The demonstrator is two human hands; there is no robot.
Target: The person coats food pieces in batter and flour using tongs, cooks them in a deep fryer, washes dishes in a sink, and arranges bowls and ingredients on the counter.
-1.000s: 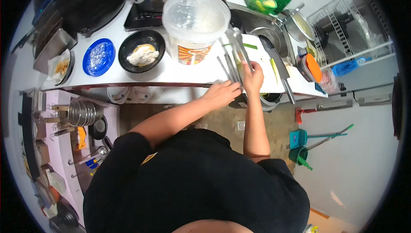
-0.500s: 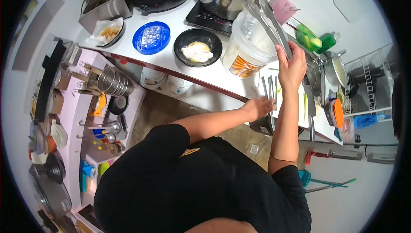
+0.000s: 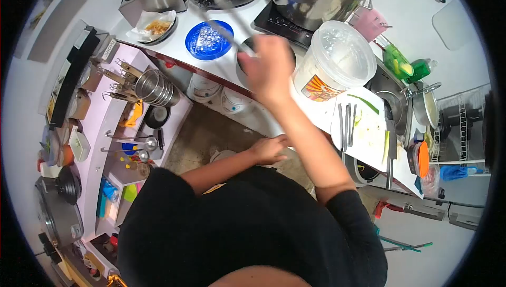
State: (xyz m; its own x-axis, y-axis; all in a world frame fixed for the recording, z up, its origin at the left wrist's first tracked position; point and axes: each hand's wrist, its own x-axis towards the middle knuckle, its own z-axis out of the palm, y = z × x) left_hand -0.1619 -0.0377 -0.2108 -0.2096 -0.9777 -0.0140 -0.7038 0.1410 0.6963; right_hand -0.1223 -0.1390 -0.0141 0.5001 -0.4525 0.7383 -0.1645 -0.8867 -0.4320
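My right hand, blurred by motion, is closed on a pair of metal tongs. Their smeared arms reach up and left, over the blue lid dusted with white powder. Beneath that hand is a black bowl, most of its contents covered from view. To the right of the bowl stands a clear plastic tub with an orange label and pale powder inside. In front of my waist, my left hand holds nothing I can see, its fingers loosely apart.
A white cutting board carries thin metal utensils, green scraps and a knife. Behind stand a steel pot and an induction cooker. Fries sit on a lined plate at left. The sink lies right.
My right hand has swung left with the tongs, from beside the tub to over the black bowl. My left hand has drawn back from the thin utensils towards my waist.
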